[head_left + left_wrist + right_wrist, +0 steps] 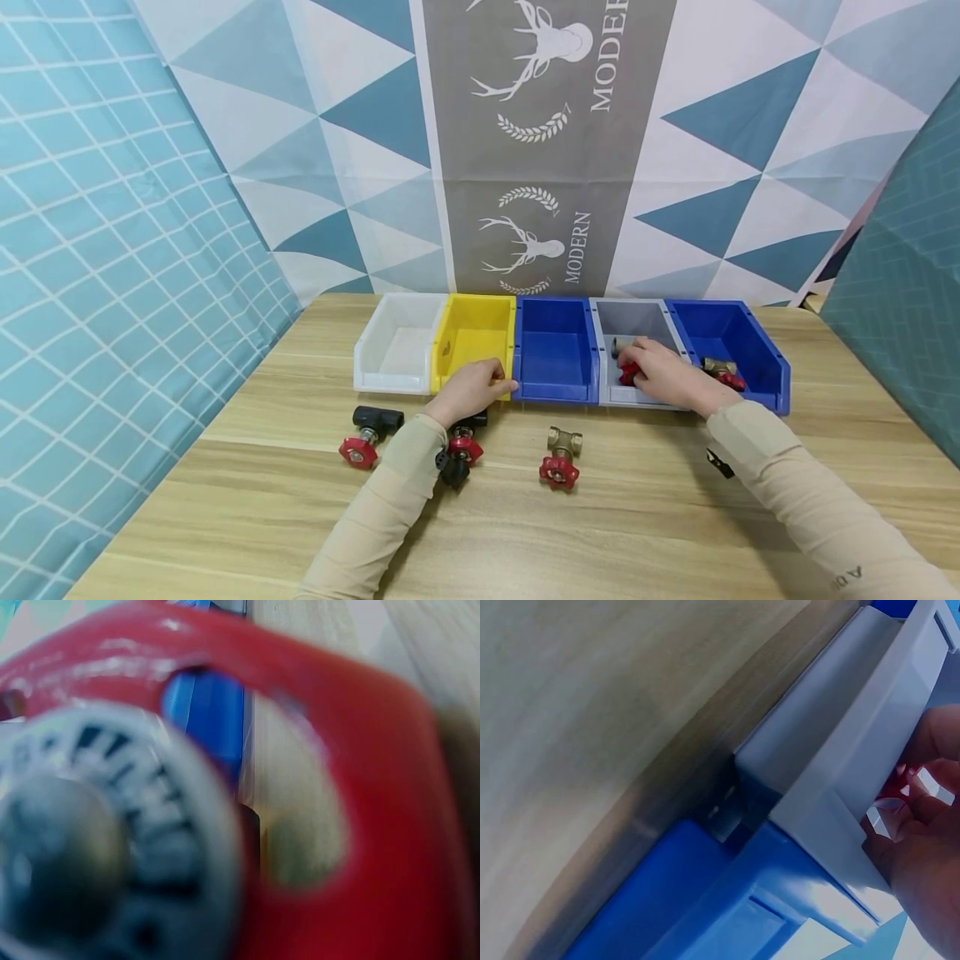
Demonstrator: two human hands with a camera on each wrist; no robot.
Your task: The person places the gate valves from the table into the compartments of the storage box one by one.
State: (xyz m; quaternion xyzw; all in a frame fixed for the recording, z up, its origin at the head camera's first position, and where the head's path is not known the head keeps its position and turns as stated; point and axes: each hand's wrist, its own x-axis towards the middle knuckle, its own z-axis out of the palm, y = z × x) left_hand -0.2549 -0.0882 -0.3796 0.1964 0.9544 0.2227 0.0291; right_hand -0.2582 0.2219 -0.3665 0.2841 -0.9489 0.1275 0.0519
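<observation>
Five bins (557, 354) abreast on tabletop (660, 525), valves (560, 458) spread before them; now one valve (720, 367) inside rightmost bin (763, 367), another valve (628, 375) in bin immediately left!

The hands (468, 390) are kept bare, while a long, pale beige, softly creased fabric left sleeve (378, 517) and a matching right sleeve (821, 500), marked with small dark lettering (855, 572), are worn.

Deer-print backdrop (540, 167) — blue gridded cloth (112, 250) at left — wooden table (637, 517) below.
</observation>
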